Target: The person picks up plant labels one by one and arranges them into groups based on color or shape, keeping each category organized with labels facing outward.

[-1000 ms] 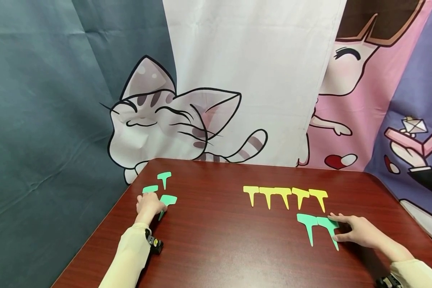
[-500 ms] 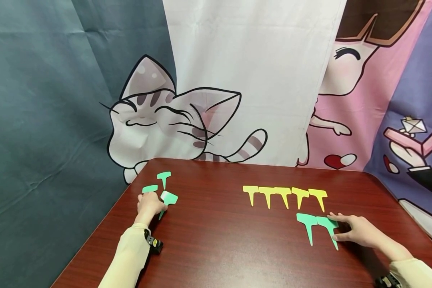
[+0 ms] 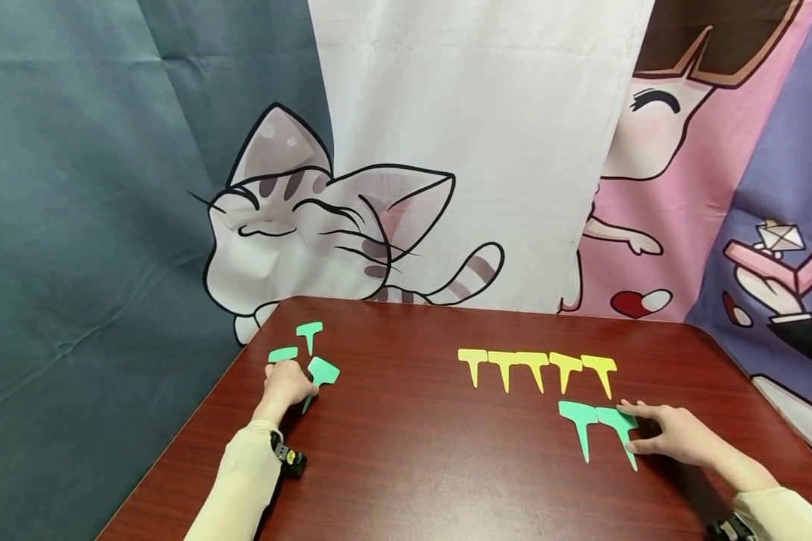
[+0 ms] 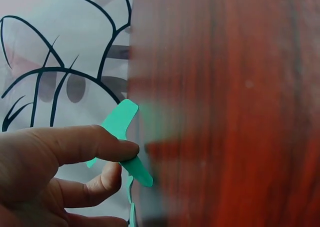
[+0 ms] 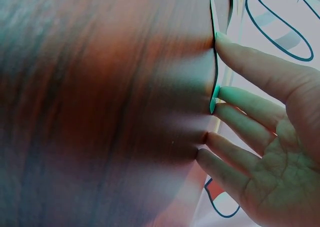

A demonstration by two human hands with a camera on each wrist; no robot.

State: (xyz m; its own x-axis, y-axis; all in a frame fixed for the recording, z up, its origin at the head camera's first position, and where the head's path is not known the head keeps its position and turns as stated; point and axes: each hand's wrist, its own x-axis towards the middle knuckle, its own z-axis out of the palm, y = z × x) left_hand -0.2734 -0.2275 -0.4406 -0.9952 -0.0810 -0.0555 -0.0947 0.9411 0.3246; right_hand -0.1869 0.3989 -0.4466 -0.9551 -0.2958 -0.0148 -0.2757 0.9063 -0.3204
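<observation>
My left hand (image 3: 287, 383) is at the table's left side, pinching the stem of a green T-shaped plant label (image 3: 322, 370) between thumb and finger. In the left wrist view this label (image 4: 122, 118) is tilted, off the wood. A second green label (image 3: 283, 355) is partly hidden beyond the hand, and a third green label (image 3: 309, 330) lies farther back. On the right, my right hand (image 3: 677, 433) touches a flat green label (image 3: 616, 419) with nearly straight fingers and thumb, at its head and stem. Beside it on the left lies another green label (image 3: 577, 413), their heads meeting.
Several yellow T-shaped labels (image 3: 531, 361) lie in a row behind the right-hand green pair, stems toward me. The dark red wooden table (image 3: 406, 451) ends at a printed cloth backdrop (image 3: 480, 113). Each wrist carries a small black camera (image 3: 289, 457).
The green label in my left hand has turned and lifted, its head swinging up and right. My left hand has shifted slightly right; the right hand has stayed put.
</observation>
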